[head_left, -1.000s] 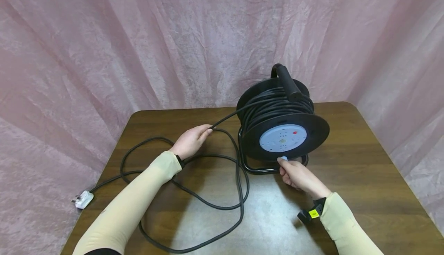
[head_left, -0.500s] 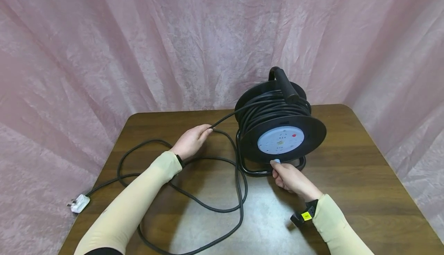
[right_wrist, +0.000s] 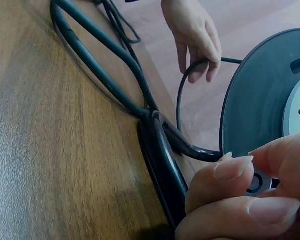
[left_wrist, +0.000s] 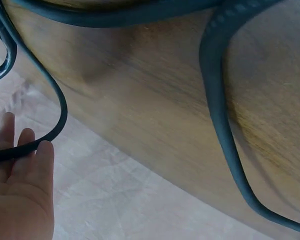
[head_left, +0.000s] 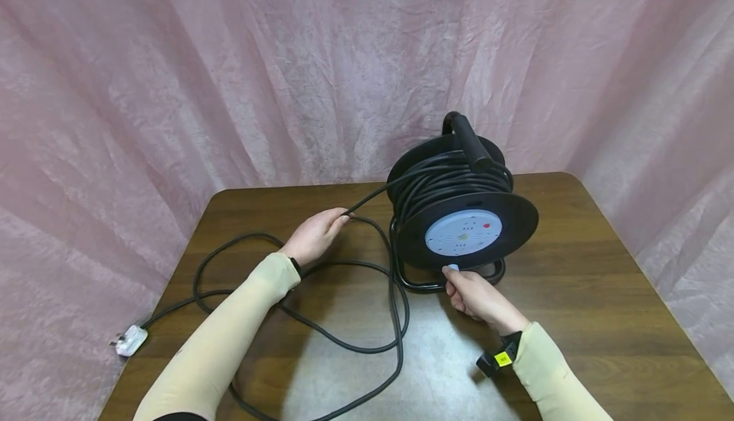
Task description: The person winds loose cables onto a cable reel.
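Observation:
A black cable reel (head_left: 410, 242) stands on a black tube frame (head_left: 421, 288), with a pale round socket panel (head_left: 450, 233) on its front disc. My right hand (head_left: 478, 297) pinches a small pale knob (head_left: 453, 267) at the disc's lower edge; fingers partly cover this knob in the right wrist view. To the left, my left hand (head_left: 314, 237) holds the black cable (head_left: 367, 200) between thumb and fingers. From there the cable rises taut to the coils on the reel. In the left wrist view, the cable (left_wrist: 20, 150) crosses the fingers.
Loose cable loops (head_left: 369, 349) lie on the wooden table (head_left: 590, 293) beneath and in front of the left arm. They end in a white plug (head_left: 130, 340) at the left table edge. A pink curtain (head_left: 321, 77) hangs behind.
My right hand has moved left with the knob, and the disc has turned slightly clockwise. My left hand stays nearly in place on the cable. The whole head view shifts a little.

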The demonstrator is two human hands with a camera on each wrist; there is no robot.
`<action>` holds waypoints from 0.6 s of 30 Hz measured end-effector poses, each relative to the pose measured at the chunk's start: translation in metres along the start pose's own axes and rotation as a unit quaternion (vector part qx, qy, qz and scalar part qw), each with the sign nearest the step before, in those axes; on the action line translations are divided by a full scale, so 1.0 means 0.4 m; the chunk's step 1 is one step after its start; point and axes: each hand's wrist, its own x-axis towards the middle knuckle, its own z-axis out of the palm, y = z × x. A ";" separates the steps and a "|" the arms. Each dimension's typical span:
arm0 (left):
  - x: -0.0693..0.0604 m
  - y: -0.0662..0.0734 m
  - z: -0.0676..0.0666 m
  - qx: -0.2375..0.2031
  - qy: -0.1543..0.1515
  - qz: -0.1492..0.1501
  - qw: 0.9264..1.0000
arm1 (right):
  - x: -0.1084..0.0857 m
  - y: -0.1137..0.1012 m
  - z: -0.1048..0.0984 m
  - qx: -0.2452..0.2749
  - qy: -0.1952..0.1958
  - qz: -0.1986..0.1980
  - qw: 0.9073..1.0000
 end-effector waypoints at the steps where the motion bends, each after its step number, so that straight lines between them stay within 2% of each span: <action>1: -0.002 -0.003 0.000 -0.001 0.000 -0.006 1.000 | -0.001 0.000 0.001 0.002 -0.001 0.001 1.000; 6: -0.022 -0.020 -0.006 -0.035 -0.013 -0.034 0.999 | -0.003 -0.004 0.011 0.016 -0.011 -0.001 1.000; 13: -0.036 -0.042 -0.014 -0.066 -0.023 -0.027 0.997 | 0.001 -0.021 0.037 0.034 -0.030 -0.011 0.999; 18: -0.045 -0.066 -0.002 -0.078 -0.017 -0.032 0.996 | 0.003 -0.036 0.057 0.040 -0.053 -0.028 0.997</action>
